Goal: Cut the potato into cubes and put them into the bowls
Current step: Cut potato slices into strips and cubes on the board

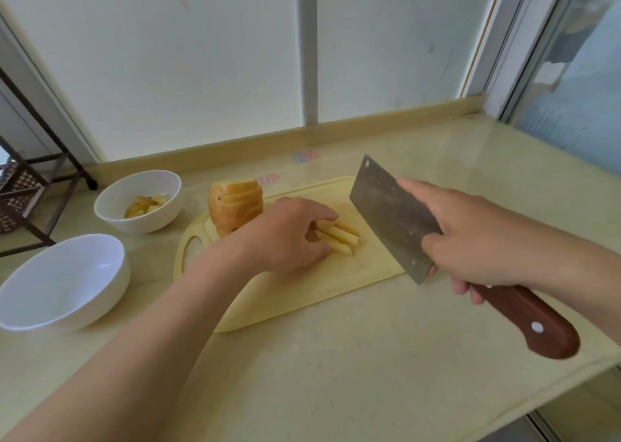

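On the pale yellow cutting board lie several potato sticks, side by side. My left hand holds them with curled fingers and thumb. Behind that hand stands the rest of the potato, sliced into slabs that lean together. My right hand grips a cleaver by its brown wooden handle, the blade raised and tilted just right of the sticks. Two white bowls sit at the left: the far bowl contains potato pieces, the near bowl has nothing in it.
A beige counter runs to a frosted window at the back and drops off at the front right. A dark metal rack stands at the far left beside the bowls.
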Motion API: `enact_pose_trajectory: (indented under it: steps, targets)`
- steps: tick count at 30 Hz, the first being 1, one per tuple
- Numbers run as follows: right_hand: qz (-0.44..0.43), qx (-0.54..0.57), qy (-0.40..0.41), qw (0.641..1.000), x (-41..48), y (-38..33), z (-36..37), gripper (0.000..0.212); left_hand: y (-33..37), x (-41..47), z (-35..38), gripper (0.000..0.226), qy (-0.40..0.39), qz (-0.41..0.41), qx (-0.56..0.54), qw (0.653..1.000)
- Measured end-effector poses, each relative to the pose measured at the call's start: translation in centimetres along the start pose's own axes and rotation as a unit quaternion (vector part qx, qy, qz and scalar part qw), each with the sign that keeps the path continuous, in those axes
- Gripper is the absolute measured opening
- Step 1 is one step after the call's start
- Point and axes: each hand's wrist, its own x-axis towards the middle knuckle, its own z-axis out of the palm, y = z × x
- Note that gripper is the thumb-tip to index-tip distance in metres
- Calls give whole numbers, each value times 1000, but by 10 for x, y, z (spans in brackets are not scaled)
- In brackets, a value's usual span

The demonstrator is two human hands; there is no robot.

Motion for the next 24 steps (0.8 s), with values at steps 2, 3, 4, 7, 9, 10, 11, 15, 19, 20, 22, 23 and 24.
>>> enact_pose_trajectory:
  steps: [2, 3, 4, 7, 9, 10, 11, 15, 19, 20, 22, 23, 24]
  targets:
    - [9, 11, 2, 1000, -7, -2, 4, 87, 0, -1, 1, 49, -4, 9, -4, 1000]
    - [13, 15, 2, 1000, -10, -4, 7, 88, 1, -2, 2, 47, -1, 7, -6, 1000]
    - [16, 16, 2, 1000, -12, -7, 9, 88, 2, -2, 2, 46, 6, 3, -8, 1000]
    - [20, 16, 11, 1000, -14, -17, 16, 88, 9, -2, 7, 40, 41, -19, -11, 999]
    - [22, 9, 18, 1000, -7, -21, 17, 89, 16, -1, 14, 31, 67, -36, -9, 997]
    - [23, 8, 21, 999, -2, -22, 16, 89, 20, 0, 18, 26, 80, -45, -5, 996]
    - [21, 7, 23, 999, 3, -23, 14, 89, 23, 0, 23, 25, 93, -53, 2, 994]
    - [-1, -10, 11, 1000, 17, -23, 3, 86, 26, 1, 32, 29, 123, -72, -1, 990]
    - [-28, -40, 4, 999, 18, -21, 3, 87, 23, 2, 30, 45, 136, -75, -16, 988]
    - [-36, -42, 3, 999, 18, -21, 4, 86, 23, 2, 30, 48, 139, -75, -16, 987]
    - [-46, -43, -1, 998, 19, -20, 5, 86, 23, 2, 31, 48, 145, -78, -11, 986]
    - [-49, -44, -1, 998, 20, -20, 5, 86, 23, 3, 32, 47, 148, -79, -6, 986]
    - [-49, -45, -1, 998, 20, -19, 5, 86, 22, 3, 32, 45, 150, -78, 0, 986]
